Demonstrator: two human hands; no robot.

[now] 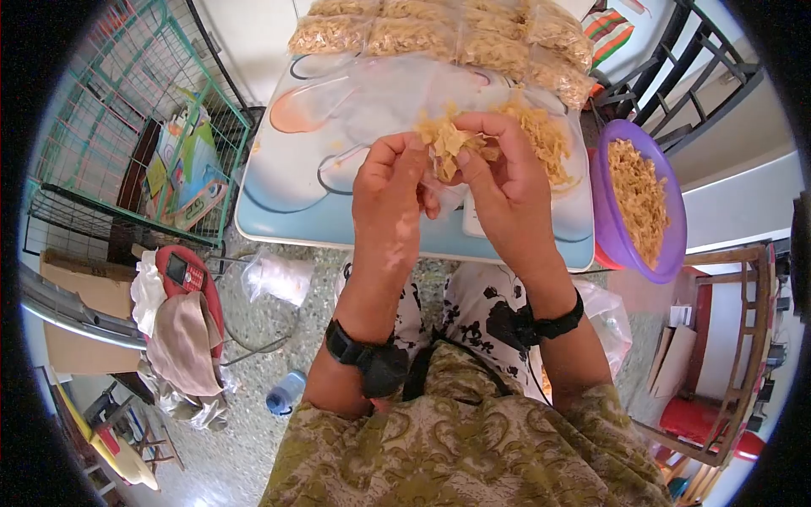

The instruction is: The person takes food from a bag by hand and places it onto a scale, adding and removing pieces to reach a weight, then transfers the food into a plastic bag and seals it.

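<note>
My left hand (391, 182) is closed, its thumb and fingers pinching what looks like the rim of a clear plastic bag (450, 194). My right hand (512, 173) is closed round a clump of pale yellow, curly dried food pieces (454, 152), held at the bag's opening close to the left fingertips. Much of the bag is hidden behind the hands. Just beyond the right hand, a loose pile of the same yellow pieces (545, 139) lies on the tabletop. A white object (471, 221), partly covered by the right hand, sits near the table's front edge.
Several filled clear bags (411, 35) line the back of the white and blue table (287, 215). On the right stands a purple basin (672, 245) holding more yellow pieces (639, 203). A green wire cage (68, 127) is at left, near a red stool (213, 296) bearing a phone and cloth.
</note>
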